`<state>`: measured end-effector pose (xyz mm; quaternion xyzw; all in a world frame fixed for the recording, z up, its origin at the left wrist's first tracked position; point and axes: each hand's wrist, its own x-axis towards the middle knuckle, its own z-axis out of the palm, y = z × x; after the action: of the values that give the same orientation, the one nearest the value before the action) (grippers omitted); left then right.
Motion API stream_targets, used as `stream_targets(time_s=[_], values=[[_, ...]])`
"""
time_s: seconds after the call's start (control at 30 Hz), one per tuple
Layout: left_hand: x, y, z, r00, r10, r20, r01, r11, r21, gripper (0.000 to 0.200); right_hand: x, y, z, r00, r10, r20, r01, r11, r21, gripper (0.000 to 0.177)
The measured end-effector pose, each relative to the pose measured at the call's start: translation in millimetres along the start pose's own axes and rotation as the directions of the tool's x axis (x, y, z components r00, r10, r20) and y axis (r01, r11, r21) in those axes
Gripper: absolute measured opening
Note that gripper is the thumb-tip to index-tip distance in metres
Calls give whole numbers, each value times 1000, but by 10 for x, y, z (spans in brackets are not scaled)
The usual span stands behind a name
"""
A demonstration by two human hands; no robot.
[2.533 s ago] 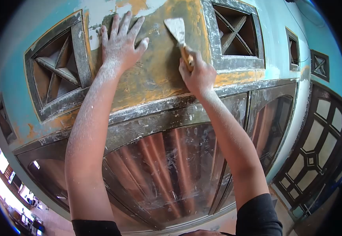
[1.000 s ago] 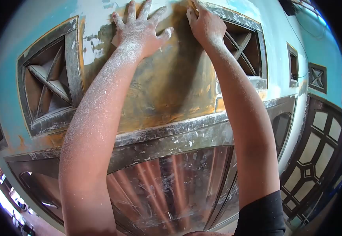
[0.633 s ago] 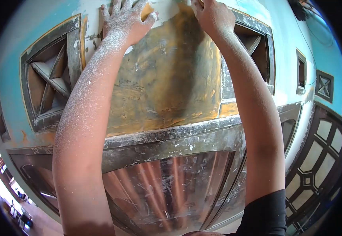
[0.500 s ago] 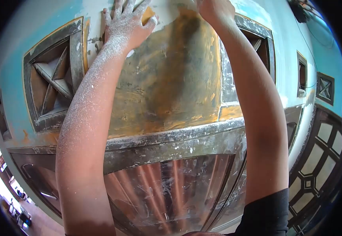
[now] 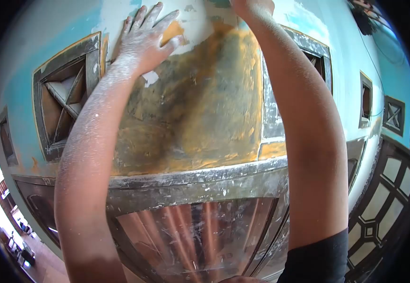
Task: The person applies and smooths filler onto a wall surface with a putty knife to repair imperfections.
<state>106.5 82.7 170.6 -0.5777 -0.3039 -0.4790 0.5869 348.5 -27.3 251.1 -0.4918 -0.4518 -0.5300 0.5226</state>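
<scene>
My left hand [image 5: 144, 43] lies spread on the wall, its fingers apart and pale dust coating the fingers, wrist and forearm. Under it is the upper left part of a patchy brown and ochre wall section [image 5: 190, 108]. A small white patch [image 5: 150, 78] shows just below the wrist. At the top edge of the view my right hand [image 5: 254, 7] is curled closed against the whitish upper wall [image 5: 200, 19]. Its fingertips are cut off, so whatever it may hold is hidden.
A dark-framed vent opening with crossed slats [image 5: 65, 94] is at left, another frame [image 5: 316, 52] behind my right forearm. Below runs a worn, white-flecked ledge [image 5: 200, 174] above a glazed panel with reddish curtains [image 5: 209, 226]. A panelled door [image 5: 379, 203] stands at right.
The view has tilted up slightly, so the wall sits lower. My left hand stays spread on the wall, with more of its fingers visible. My right hand has shifted up and slightly left.
</scene>
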Motion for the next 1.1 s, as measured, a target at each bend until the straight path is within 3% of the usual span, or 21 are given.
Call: stream_targets(time_s=[0.03,0.1,0.17,0.2,0.3,0.37,0.43,0.47,0.5,0.57,0.6,0.8,0.9,1.03,1.07,1.1], values=[[-1,-114,20,996,84,-8,-84,996,-16,66,24,18,33,1000,23,7,-23,1000,5,33],[-154,-249,55,997,78,-26,-78,996,-31,66,-90,59,93,998,48,42,-50,998,36,33],[-244,-341,71,994,66,-89,-71,996,-57,65,-337,123,123,999,30,-33,-27,996,87,34],[-324,-311,96,995,74,-70,-79,995,-63,65,-549,99,55,994,92,-53,-79,975,208,35],[-422,-232,171,988,-2,-155,-32,975,-218,72,-791,186,82,988,59,-144,-20,966,258,38],[-498,-79,102,992,-10,-126,-15,979,-203,75,-1006,136,-44,985,70,-160,-38,981,192,41],[-448,229,-56,985,-171,0,171,985,-21,72,-1118,164,-60,999,21,-46,-8,966,257,44],[-391,364,-130,975,-202,91,200,979,26,76,-1101,197,-11,1000,9,-29,-4,982,190,44],[-352,464,-156,976,-201,84,200,980,20,76,-1023,203,-17,999,9,-35,-2,983,184,44],[-290,558,-167,982,-172,73,174,985,-18,77,-845,187,-12,994,-89,-57,89,996,5,42],[-293,552,-159,982,-174,71,176,984,-29,76,-700,98,-131,999,10,54,-13,998,62,41],[-420,529,-153,984,-176,23,177,983,-51,70,-62,-28,-25,1000,-3,30,2,999,34,38],[-631,524,-164,985,-165,46,167,985,-53,67,-381,-102,40,997,28,68,-36,992,119,37],[-938,582,-191,992,-122,-13,120,988,-101,67,-1248,-37,-76,1000,-3,7,1,968,251,39],[-984,604,-208,992,-122,-27,119,988,-102,67,-1457,-12,-237,994,-93,-52,98,988,123,42],[-1042,618,-211,993,-117,-31,113,988,-106,67,-1596,50,-212,996,-78,-38,82,989,125,42]])
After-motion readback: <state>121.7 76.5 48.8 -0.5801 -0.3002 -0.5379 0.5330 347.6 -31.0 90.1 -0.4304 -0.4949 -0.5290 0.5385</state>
